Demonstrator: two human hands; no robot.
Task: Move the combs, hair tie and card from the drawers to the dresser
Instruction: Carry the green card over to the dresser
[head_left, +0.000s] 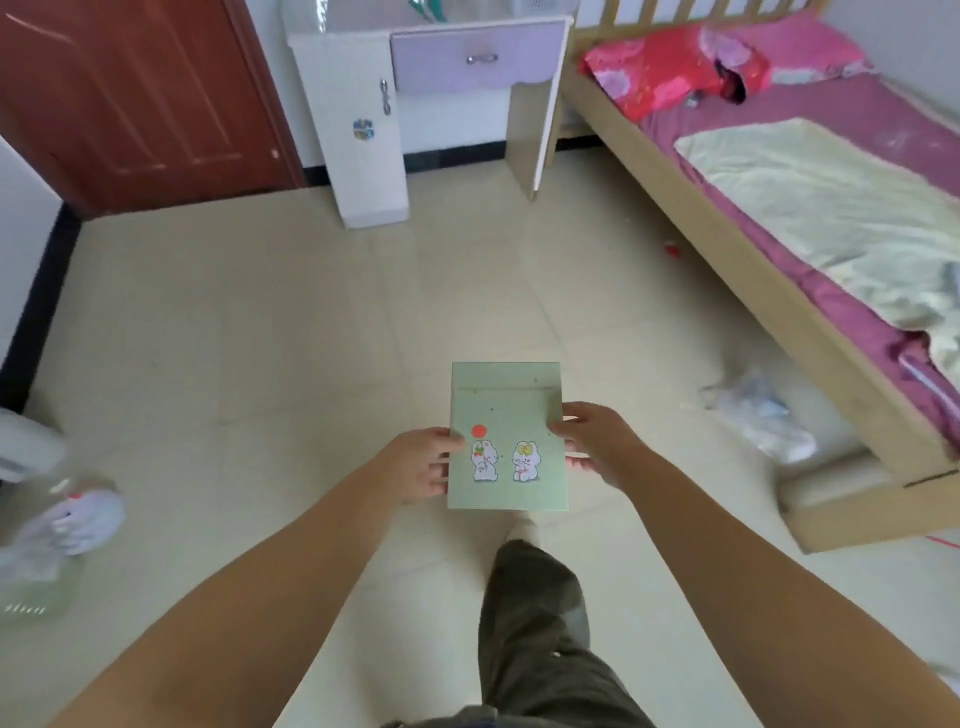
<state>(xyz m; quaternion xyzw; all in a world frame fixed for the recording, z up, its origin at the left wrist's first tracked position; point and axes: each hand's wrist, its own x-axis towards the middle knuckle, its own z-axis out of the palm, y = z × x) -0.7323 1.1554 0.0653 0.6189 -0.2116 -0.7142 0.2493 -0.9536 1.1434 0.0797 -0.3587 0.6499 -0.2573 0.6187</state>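
I hold a pale green card (506, 415) with two cartoon rabbits and a red dot printed on it, out in front of me above the tiled floor. My left hand (423, 462) grips its left edge and my right hand (597, 441) grips its right edge. The white dresser (363, 130) stands against the far wall, with its lilac drawer (475, 57) shut. The dresser top is mostly cut off by the upper frame edge. No combs or hair tie show.
A wooden bed (753, 249) with purple sheet and red pillow runs along the right. A red-brown door (135, 98) is at the far left. Crumpled clear plastic (763, 421) lies by the bed, and a white stuffed toy (78, 519) sits at the left. My leg (535, 623) is below.
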